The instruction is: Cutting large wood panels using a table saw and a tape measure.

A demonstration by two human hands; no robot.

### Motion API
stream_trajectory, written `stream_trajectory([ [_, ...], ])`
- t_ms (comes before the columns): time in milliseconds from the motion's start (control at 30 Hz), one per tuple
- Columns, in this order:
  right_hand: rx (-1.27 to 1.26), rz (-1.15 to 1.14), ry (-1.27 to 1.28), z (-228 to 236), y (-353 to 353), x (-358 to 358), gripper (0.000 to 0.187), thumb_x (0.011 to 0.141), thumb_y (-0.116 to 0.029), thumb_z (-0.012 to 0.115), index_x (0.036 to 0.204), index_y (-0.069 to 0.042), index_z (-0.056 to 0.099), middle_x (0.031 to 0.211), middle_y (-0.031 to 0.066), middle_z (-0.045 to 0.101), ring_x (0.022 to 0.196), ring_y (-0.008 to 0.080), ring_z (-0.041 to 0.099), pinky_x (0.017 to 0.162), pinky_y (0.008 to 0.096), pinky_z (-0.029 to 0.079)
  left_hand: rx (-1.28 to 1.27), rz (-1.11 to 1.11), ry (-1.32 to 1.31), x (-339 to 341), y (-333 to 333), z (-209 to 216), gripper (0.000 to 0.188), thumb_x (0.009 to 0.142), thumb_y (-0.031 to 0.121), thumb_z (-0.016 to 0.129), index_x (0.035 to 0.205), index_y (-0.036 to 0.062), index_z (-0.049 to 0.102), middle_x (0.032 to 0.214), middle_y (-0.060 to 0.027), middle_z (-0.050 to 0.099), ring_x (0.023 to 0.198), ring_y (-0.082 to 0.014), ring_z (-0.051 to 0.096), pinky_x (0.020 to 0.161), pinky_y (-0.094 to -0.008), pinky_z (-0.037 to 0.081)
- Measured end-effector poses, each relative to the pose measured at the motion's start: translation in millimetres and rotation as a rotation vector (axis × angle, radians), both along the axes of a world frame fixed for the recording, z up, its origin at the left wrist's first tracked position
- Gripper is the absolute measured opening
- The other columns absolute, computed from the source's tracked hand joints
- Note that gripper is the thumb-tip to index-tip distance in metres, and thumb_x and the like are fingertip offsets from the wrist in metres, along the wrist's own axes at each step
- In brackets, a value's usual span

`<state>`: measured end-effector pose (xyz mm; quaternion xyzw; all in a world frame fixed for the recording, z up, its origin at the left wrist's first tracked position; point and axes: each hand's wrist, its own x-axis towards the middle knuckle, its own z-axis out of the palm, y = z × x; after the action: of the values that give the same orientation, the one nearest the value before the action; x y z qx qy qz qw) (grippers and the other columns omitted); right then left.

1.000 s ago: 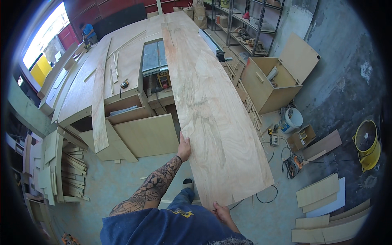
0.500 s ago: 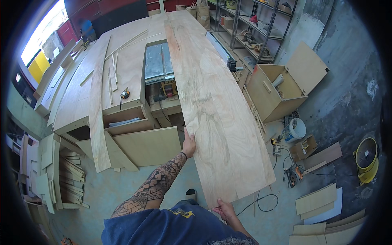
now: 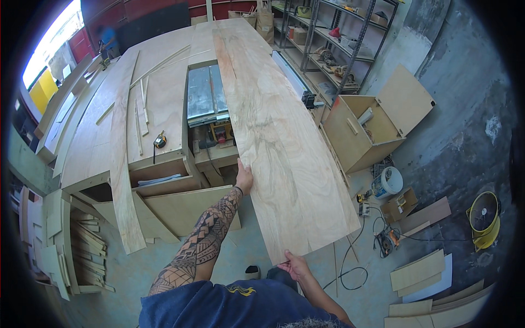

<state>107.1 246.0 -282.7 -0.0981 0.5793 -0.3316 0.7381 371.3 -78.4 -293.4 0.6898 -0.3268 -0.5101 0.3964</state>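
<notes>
A long plywood panel [image 3: 295,180] reaches from near my body onto the wide work table [image 3: 164,98]. On its left long edge, my left hand [image 3: 244,179] is closed, fingers hidden beneath and thumb side toward the panel. My right hand [image 3: 295,266] grips the near short edge at its left corner, thumb on top. Left of the panel, a metal saw-table surface [image 3: 202,95] shows in an opening, with a red and yellow motor part [image 3: 221,133] below it. A clamp-like black fitting [image 3: 308,99] sits by the panel's right edge, at the end of a long rail [image 3: 291,74].
A tape measure [image 3: 159,140] and thin wood strips [image 3: 138,128] lie on the table. A long narrow board [image 3: 123,164] overhangs its front. Right are an open wooden box [image 3: 355,131], a bucket [image 3: 388,182], cables [image 3: 350,276] and a yellow fan [image 3: 484,218]. Another person [image 3: 108,41] stands far left.
The plywood panel has slid away from me along the table, both hands moving forward with their grip kept. My view has shifted slightly.
</notes>
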Motion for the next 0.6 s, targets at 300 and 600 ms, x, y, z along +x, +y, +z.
stream_trajectory([
  [300, 0.056, 0.397, -0.035, 3.7, -76.8, -13.4, 0.048, 0.106, -0.039, 0.063, 0.121, 0.007, 0.065, 0.109, 0.0198, 0.076, 0.093, 0.022, 0.075, 0.083, 0.033, 0.063, 0.014, 0.032, 0.075, 21.1, -53.8, 26.9, 0.071, 0.114, 0.031, 0.039, 0.168, 0.0353, -0.007, 0.163, -0.0228, 0.038, 0.141, -0.0382, 0.048, 0.112, -0.0561, 0.044],
  [600, -0.276, 1.157, 0.488, 102.9, -168.7, -59.5, 0.052, 0.094, -0.039, 0.077, 0.128, -0.002, 0.066, 0.126, 0.0208, 0.072, 0.108, 0.0267, 0.071, 0.091, 0.0403, 0.059, -0.015, 0.05, 0.037, 56.3, -89.3, 10.6, 0.075, 0.113, 0.034, 0.043, 0.168, 0.0323, -0.007, 0.165, -0.02, 0.036, 0.142, -0.0358, 0.047, 0.11, -0.0537, 0.047],
])
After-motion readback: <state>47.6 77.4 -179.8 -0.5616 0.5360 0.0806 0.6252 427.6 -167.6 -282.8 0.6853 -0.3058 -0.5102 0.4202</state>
